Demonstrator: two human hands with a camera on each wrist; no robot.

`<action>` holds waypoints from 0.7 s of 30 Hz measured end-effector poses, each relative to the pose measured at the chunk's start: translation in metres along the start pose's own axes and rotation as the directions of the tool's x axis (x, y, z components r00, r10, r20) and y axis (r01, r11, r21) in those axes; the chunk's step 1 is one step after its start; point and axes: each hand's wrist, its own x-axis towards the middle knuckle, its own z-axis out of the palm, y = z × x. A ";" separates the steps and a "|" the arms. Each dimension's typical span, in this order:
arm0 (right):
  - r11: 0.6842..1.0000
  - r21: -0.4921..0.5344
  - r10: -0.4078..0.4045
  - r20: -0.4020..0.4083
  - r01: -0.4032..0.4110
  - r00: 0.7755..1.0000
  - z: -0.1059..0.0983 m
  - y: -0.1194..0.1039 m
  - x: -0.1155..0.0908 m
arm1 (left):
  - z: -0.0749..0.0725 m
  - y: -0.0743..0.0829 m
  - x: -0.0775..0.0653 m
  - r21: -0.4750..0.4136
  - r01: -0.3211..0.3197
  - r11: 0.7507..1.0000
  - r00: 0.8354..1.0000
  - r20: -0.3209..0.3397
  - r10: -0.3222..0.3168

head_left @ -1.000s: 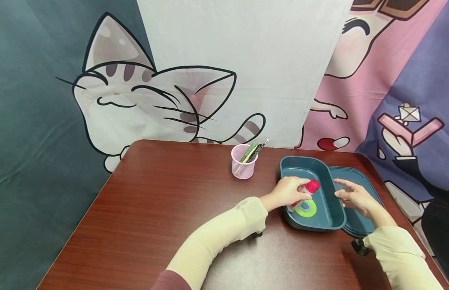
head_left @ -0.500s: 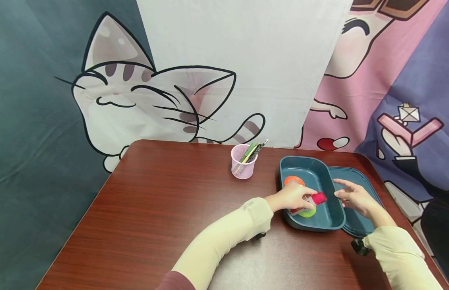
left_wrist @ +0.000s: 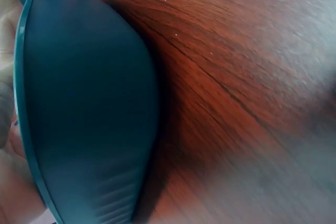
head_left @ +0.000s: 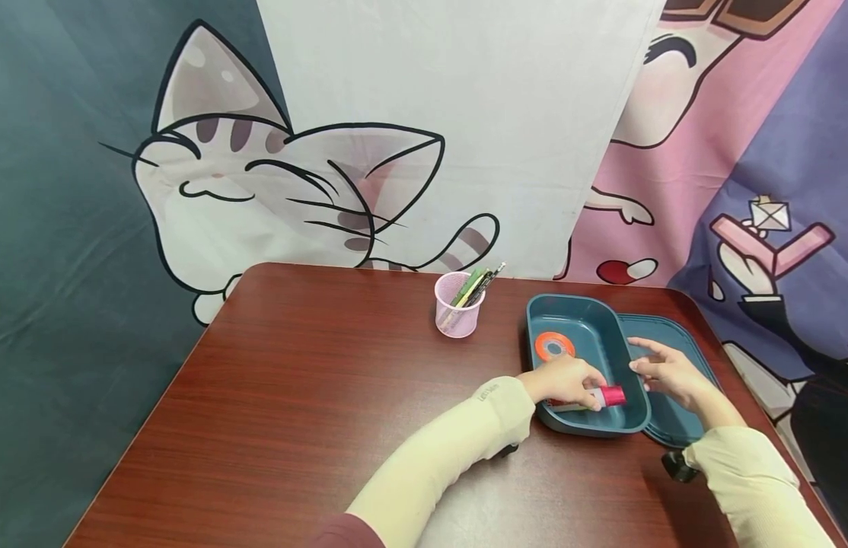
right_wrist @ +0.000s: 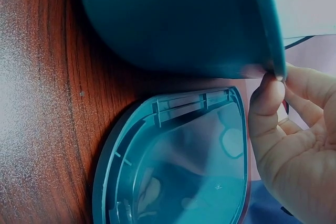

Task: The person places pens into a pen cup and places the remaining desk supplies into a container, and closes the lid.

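Note:
In the head view my left hand point(head_left: 566, 380) reaches into the teal plastic box point(head_left: 607, 340) and grips a glue stick point(head_left: 607, 396) with a red cap. The stick lies nearly level, cap toward the right, low inside the near part. An orange tape roll point(head_left: 555, 346) rests in the box just beyond that hand. Outside the right wall, my right hand point(head_left: 674, 373) has its thumb and index finger spread, fingertips at the rim. The right wrist view shows that thumb point(right_wrist: 268, 95) touching the rim edge. In the left wrist view the box wall hides most of the left hand.
A matching teal lid point(head_left: 673, 418) lies right of the box, partly beneath the right hand. Left of the box stands a pink mesh cup point(head_left: 457, 320) of pens and pencils. The brown table point(head_left: 314, 380) ends at a printed cloth backdrop point(head_left: 465, 91).
My left hand has moved right and nearer with the glue stick, tipping it toward level. The orange tape roll has come into view; the green one is now covered. The right hand stays put.

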 end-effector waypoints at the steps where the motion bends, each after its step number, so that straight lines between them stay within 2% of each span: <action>1: 1.000 0.000 -0.001 0.000 0.001 1.000 0.000 0.000 0.000 | 0.001 0.000 0.001 -0.004 0.004 1.000 1.000 0.005 -0.004; 12: 1.000 0.021 -0.013 0.003 0.013 1.000 0.001 0.001 0.001 | 0.008 0.004 0.004 0.026 0.023 0.999 0.998 0.060 -0.025; 17: 0.999 0.028 -0.019 0.001 0.019 1.000 0.001 0.001 0.001 | 0.010 0.004 0.003 0.048 0.006 0.999 0.999 0.043 -0.008; 21: 1.000 0.020 -0.011 -0.004 0.011 1.000 0.000 0.001 0.000 | 0.009 0.003 0.003 0.029 0.004 1.000 1.000 0.023 -0.005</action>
